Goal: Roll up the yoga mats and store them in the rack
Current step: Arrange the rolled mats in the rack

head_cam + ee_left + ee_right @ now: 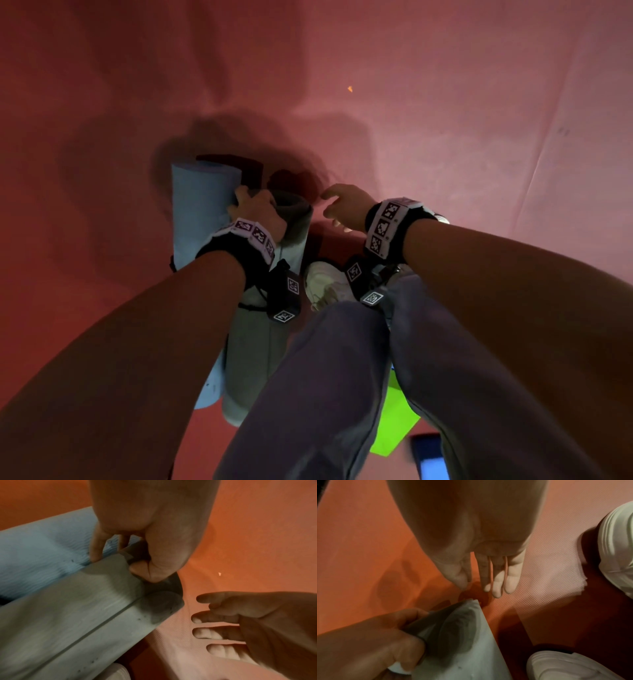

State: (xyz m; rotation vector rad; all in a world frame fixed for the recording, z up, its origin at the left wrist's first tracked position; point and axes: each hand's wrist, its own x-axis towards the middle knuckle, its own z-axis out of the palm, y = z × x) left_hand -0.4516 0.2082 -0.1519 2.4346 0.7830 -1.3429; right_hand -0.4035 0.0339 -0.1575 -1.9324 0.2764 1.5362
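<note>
Two rolled mats are carried upright side by side: a light blue one (202,212) (42,555) on the left and a grey-green one (260,342) (77,622) (462,642) beside it. My left hand (260,210) (137,555) grips their top ends, thumb hooked into the grey-green roll's open end. My right hand (342,205) (489,584) hovers open just right of the rolls, fingers straight and spread, holding nothing. A pink mat (445,120) (180,635) (553,563) lies flat below. No rack is in view.
My white shoes (323,284) (618,550) stand on the pink surface under my hands. A lime-green sheet (394,418) and a blue object (430,459) lie at the bottom right. A small orange speck (350,89) sits farther out.
</note>
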